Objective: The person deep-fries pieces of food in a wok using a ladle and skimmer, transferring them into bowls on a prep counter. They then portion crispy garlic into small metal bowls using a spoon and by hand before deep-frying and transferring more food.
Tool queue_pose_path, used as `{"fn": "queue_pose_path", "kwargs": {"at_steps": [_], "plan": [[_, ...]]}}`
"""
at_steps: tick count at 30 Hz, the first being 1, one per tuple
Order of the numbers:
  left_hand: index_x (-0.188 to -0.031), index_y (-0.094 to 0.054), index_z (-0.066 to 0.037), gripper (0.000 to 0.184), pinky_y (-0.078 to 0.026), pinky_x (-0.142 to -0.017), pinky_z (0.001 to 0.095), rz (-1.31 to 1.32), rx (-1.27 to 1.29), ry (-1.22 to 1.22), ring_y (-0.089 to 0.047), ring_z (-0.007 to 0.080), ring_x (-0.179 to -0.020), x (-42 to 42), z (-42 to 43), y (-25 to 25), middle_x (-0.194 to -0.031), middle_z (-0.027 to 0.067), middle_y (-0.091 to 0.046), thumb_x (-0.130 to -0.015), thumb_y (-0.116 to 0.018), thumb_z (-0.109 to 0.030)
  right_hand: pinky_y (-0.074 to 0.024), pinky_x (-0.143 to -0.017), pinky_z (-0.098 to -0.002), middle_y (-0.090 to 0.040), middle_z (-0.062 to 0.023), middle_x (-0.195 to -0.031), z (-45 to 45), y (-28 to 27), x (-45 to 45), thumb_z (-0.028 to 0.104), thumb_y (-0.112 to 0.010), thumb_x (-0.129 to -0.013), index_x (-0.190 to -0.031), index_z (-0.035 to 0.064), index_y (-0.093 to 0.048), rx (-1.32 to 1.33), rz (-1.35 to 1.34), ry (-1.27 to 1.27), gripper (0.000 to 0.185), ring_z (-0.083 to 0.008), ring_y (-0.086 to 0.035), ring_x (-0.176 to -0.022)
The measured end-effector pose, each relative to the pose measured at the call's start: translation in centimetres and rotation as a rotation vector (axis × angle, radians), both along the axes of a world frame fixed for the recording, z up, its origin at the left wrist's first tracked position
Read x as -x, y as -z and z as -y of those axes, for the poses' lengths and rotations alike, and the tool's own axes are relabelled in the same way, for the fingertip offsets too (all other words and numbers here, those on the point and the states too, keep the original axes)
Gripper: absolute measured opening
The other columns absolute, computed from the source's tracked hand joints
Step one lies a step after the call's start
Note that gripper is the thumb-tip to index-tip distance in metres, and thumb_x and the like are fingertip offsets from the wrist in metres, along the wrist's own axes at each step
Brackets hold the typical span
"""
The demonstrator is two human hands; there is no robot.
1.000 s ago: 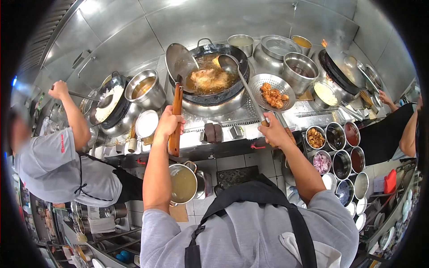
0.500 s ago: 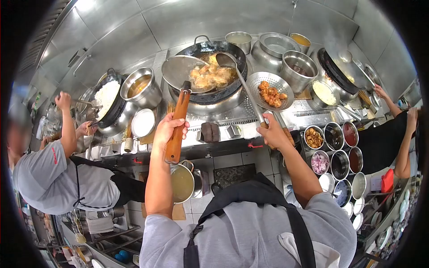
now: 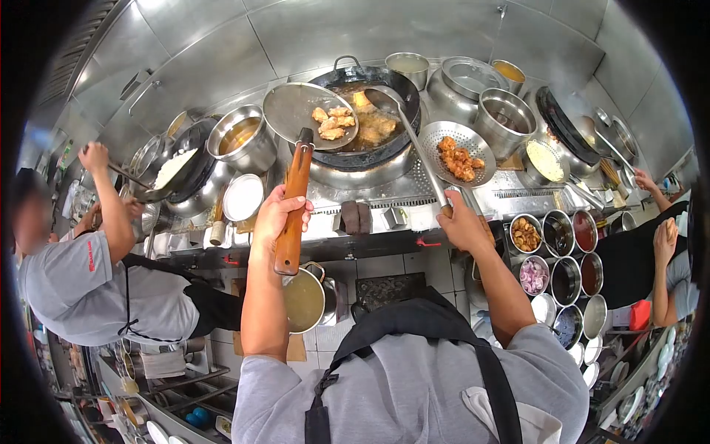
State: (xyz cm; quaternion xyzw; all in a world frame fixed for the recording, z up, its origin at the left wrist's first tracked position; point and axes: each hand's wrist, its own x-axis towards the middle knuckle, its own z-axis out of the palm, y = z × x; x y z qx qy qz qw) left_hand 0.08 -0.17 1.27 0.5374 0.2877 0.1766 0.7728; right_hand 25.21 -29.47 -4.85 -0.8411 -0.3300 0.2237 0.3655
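Note:
My left hand [image 3: 275, 222] is closed around the wooden handle of a wide skimmer [image 3: 285, 111]. Several golden fried pieces [image 3: 333, 127] lie in the skimmer, which is tilted over the left side of a black wok [image 3: 405, 83]. In the wok's bubbling oil float more golden pieces [image 3: 376, 130]. My right hand [image 3: 464, 220] grips a long-handled ladle [image 3: 421, 144], its bowl over the wok beside the skimmer. Just right of the ladle, a perforated strainer [image 3: 484, 172] holds reddish-brown fried pieces [image 3: 457, 157].
Steel pots [image 3: 240, 139] flank the wok, one with amber liquid. Sauce and ingredient tins [image 3: 566, 281] stand at right. A co-worker [image 3: 96, 274] tosses white food in a wok at left; another person's arm [image 3: 649, 185] reaches in from the right. A liquid-filled pot [image 3: 303, 300] stands below the counter.
The skimmer has shifted left and up, tilting more, with fewer pieces in it; more now lie in the oil. The ladle stays over the wok. The left co-worker's wok has tipped.

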Motion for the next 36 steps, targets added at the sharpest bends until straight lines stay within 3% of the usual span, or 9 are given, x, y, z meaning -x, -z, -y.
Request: {"fn": "queue_pose_path", "kwargs": {"at_steps": [2, 5, 8, 11, 14, 18, 21, 24, 36], "plan": [[-0.118, -0.039, -0.002, 0.035, -0.051, -0.048, 0.0324, -0.009, -0.017, -0.004, -0.060, 0.0196, -0.060, -0.4, -0.4, 0.3, -0.081, 0.0149, -0.063, -0.089, -0.059, -0.001, -0.0481, -0.082, -0.0454, -0.065, -0.0250, -0.099, 0.1, -2.3, 0.4, 0.017, -0.064, -0.088, -0.137, 0.0042, -0.036, 0.033, 0.113, -0.030, 0.057, -0.0401, -0.065, -0.095], [-0.118, -0.039, -0.001, 0.035, -0.052, -0.048, 0.0328, 0.004, -0.026, -0.012, -0.060, 0.0198, -0.059, -1.3, -0.2, 0.0, -0.081, 0.0151, -0.063, -0.089, -0.059, -0.001, -0.0394, -0.041, -0.0336, -0.055, -0.0070, -0.073, -1.4, 0.7, -1.1, 0.015, -0.063, -0.091, -0.134, 0.0092, -0.040, -0.330, 0.343, -0.142, 0.050, -0.0140, -0.049, -0.045], [-0.117, -0.040, 0.000, 0.034, -0.052, -0.048, 0.0331, 0.025, -0.021, -0.032, -0.060, 0.0201, -0.059, -2.6, 1.0, -1.4, -0.081, 0.0155, -0.063, -0.089, -0.059, -0.001, -0.0381, -0.039, -0.0300, -0.053, -0.0045, -0.071, -4.4, -2.3, 0.6, 0.013, -0.063, -0.091, -0.128, 0.0080, -0.041, -0.193, -0.368, -0.066, 0.043, -0.0133, -0.048, -0.045], [-0.116, -0.042, 0.000, 0.031, -0.052, -0.049, 0.0318, 0.017, -0.036, -0.044, -0.060, 0.0191, -0.060, -3.5, 1.5, -1.4, -0.083, 0.0145, -0.063, -0.090, -0.058, -0.001, -0.0371, -0.037, -0.0269, -0.052, -0.0026, -0.070, -6.8, -2.8, 2.1, 0.011, -0.064, -0.090, -0.123, 0.0069, -0.042, -0.522, -0.926, -0.061, 0.040, -0.0120, -0.047, -0.045], [-0.117, -0.042, 0.000, 0.032, -0.051, -0.049, 0.0325, 0.009, -0.043, -0.033, -0.060, 0.0191, -0.060, -3.5, 1.1, -1.0, -0.083, 0.0147, -0.063, -0.089, -0.058, -0.001, -0.0369, -0.036, -0.0263, -0.051, -0.0027, -0.070, -6.6, -4.1, 3.2, 0.010, -0.065, -0.090, -0.119, 0.0060, -0.042, -0.659, -1.242, 0.048, 0.037, -0.0114, -0.046, -0.043], [-0.115, -0.040, 0.000, 0.032, -0.052, -0.049, 0.0341, -0.005, -0.030, -0.020, -0.061, 0.0201, -0.060, -2.7, 1.2, -1.1, -0.082, 0.0156, -0.063, -0.089, -0.058, -0.001, -0.0364, -0.036, -0.0256, -0.051, -0.0033, -0.071, -6.0, -2.8, 3.2, 0.011, -0.064, -0.091, -0.123, 0.0050, -0.041, -0.518, -0.915, -0.028, 0.040, -0.0118, -0.047, -0.044], [-0.115, -0.040, -0.001, 0.032, -0.052, -0.049, 0.0337, 0.004, -0.043, 0.002, -0.061, 0.0199, -0.060, -2.5, 1.0, -0.6, -0.082, 0.0157, -0.063, -0.089, -0.058, -0.001, -0.0362, -0.036, -0.0264, -0.052, -0.0036, -0.071, -5.8, -0.2, 0.5, 0.012, -0.064, -0.090, -0.127, 0.0046, -0.039, -0.546, -0.917, -0.052, 0.045, -0.0122, -0.046, -0.043], [-0.115, -0.041, -0.001, 0.032, -0.052, -0.049, 0.0334, -0.026, -0.047, -0.029, -0.061, 0.0198, -0.060, -2.8, 1.8, -1.0, -0.083, 0.0157, -0.064, -0.089, -0.058, -0.001, -0.0365, -0.035, -0.0270, -0.052, -0.0036, -0.070, -7.0, -1.0, 2.1, 0.012, -0.064, -0.090, -0.128, 0.0045, -0.039, -0.576, -0.837, 0.047, 0.046, -0.0118, -0.046, -0.042], [-0.116, -0.042, -0.001, 0.032, -0.052, -0.049, 0.0326, -0.008, -0.007, -0.007, -0.061, 0.0192, -0.060, -2.1, 1.3, -0.6, -0.082, 0.0150, -0.064, -0.089, -0.059, -0.002, -0.0345, -0.036, -0.0257, -0.052, -0.0047, -0.072, -1.7, -2.5, -1.3, 0.008, -0.061, -0.092, -0.117, 0.0115, -0.044, -0.873, -1.200, 0.120, 0.030, -0.0115, -0.046, -0.043]]}}
